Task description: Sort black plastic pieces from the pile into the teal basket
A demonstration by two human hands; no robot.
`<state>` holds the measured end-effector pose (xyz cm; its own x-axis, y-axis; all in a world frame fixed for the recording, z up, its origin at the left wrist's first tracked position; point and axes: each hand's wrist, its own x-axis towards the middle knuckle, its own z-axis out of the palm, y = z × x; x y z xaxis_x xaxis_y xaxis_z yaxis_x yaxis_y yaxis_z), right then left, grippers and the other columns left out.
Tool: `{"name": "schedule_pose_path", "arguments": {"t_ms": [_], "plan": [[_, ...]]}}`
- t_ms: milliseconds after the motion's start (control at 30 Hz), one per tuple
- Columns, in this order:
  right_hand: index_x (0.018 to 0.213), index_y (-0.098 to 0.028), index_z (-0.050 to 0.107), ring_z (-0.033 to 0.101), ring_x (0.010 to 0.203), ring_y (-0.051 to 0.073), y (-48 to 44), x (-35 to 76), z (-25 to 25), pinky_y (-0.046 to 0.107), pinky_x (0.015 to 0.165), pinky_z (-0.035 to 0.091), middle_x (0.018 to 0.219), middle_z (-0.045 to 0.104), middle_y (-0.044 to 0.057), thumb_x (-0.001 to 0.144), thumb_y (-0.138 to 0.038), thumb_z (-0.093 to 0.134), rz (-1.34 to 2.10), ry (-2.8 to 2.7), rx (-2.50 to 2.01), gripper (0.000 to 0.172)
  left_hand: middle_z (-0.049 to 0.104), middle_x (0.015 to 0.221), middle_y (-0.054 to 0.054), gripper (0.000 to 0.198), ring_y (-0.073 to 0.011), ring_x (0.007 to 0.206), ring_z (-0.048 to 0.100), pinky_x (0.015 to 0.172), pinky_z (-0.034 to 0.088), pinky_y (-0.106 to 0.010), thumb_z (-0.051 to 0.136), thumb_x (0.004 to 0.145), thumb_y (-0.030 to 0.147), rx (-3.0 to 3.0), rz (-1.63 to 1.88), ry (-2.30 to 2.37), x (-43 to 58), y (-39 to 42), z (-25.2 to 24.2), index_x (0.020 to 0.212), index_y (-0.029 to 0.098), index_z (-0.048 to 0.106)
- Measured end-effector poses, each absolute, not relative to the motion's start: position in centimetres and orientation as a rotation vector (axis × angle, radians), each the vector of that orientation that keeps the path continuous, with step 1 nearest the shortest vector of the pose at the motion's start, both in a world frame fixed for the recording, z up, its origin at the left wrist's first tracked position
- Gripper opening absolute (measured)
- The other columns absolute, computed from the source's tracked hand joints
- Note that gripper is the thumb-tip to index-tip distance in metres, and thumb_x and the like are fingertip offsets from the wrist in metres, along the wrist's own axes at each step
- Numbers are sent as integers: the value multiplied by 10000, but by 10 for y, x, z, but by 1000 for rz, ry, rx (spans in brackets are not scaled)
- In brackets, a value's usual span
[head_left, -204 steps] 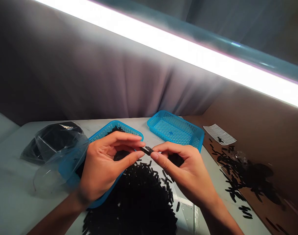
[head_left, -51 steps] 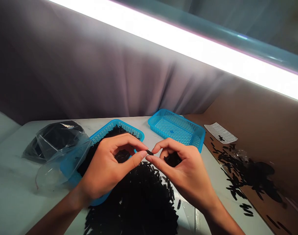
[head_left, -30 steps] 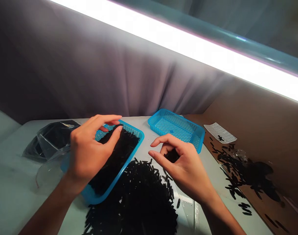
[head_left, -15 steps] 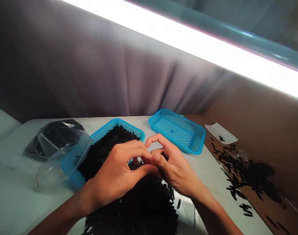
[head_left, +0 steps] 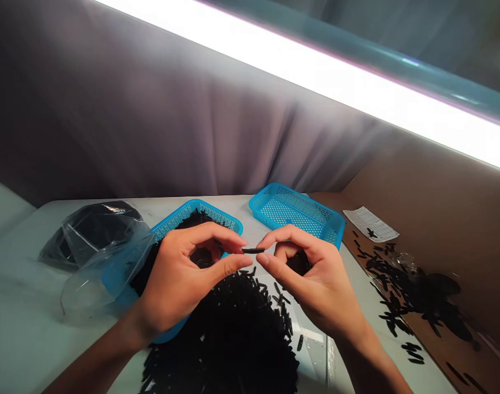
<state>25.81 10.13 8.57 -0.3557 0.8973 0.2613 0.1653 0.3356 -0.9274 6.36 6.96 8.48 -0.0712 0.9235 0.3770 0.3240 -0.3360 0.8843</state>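
Observation:
Between my two hands is one thin black strip (head_left: pixel 253 250), held level over the heap. My left hand (head_left: pixel 188 273) pinches its left end between thumb and forefinger, while my right hand (head_left: pixel 315 279) pinches the right end. Something dark shows behind the curled fingers of my right hand; whether it is held there I cannot tell. Below lies a large heap of similar small black pieces (head_left: pixel 233 334). Behind my left hand stands a blue perforated basket (head_left: pixel 196 203) filled with more of them.
A second blue basket (head_left: pixel 299 216) stands at the back right, partly behind my right hand. On the left sits a clear plastic bag (head_left: pixel 97 235) with black contents. Scattered black pieces (head_left: pixel 397 284) lie on a brown board at right, near a gridded paper (head_left: pixel 371 223). A bright lamp (head_left: pixel 315 65) crosses above.
My hands were overlapping over the heap; they have moved apart, the right one to the right and the left one leftward. The black strip now shows between their fingertips.

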Motion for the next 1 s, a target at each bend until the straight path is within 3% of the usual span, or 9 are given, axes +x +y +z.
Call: {"name": "schedule_pose_path", "arguments": {"t_ms": [300, 400, 500, 633, 700, 833, 1000], "plan": [[854, -210, 713, 405, 505, 72, 102, 258, 87, 232, 495, 297, 540, 491, -90, 836, -266, 836, 1322, -1632, -910, 136, 754, 800, 48, 79, -121, 728, 691, 680, 562, -225, 839, 827, 215, 1828, 1484, 1316, 60, 68, 83, 837, 271, 784], [886, -209, 702, 391, 482, 65, 106, 256, 83, 209, 478, 302, 516, 478, -94, 873, -344, 816, 1416, -1537, -883, 177, 770, 873, 30, 35, -136, 770, 691, 656, 548, -239, 810, 857, 261, 1777, 1553, 1543, 52, 73, 86, 879, 263, 782], [874, -214, 649, 305, 418, 52, 113, 249, 73, 191, 439, 279, 467, 431, -113, 933, -451, 736, 1619, -1289, -784, 259, 749, 1022, 8, 149, -142, 881, 668, 696, 538, -244, 793, 868, 252, 1741, 1730, 1673, 47, 76, 87, 1013, 253, 758], [840, -211, 595, 260, 405, 45, 115, 234, 58, 180, 431, 297, 481, 415, -119, 958, -483, 685, 1780, -937, -730, 310, 715, 927, 16, 202, -120, 801, 636, 690, 522, -247, 822, 834, 179, 2170, 1548, 1225, 64, 69, 76, 1008, 216, 726], [807, -200, 578, 282, 437, 48, 113, 227, 53, 167, 443, 305, 500, 430, -107, 952, -475, 699, 1768, -891, -763, 334, 742, 958, -12, 248, -145, 846, 663, 768, 546, -280, 832, 833, 160, 2376, 1439, 1074, 78, 64, 66, 1056, 185, 727], [767, -192, 563, 289, 469, 51, 106, 221, 48, 157, 451, 291, 515, 440, -96, 948, -480, 706, 1665, -966, -802, 370, 753, 863, -28, 85, -147, 795, 686, 761, 552, -296, 742, 904, 88, 2394, 1519, 1081, 93, 64, 53, 966, 140, 716], [758, -200, 562, 320, 459, 56, 109, 223, 51, 161, 447, 306, 509, 470, -91, 932, -524, 710, 1557, -1064, -835, 396, 775, 845, -9, 111, -125, 773, 714, 759, 568, -264, 738, 893, 46, 2276, 1543, 1049, 87, 66, 61, 936, 148, 729]]}}
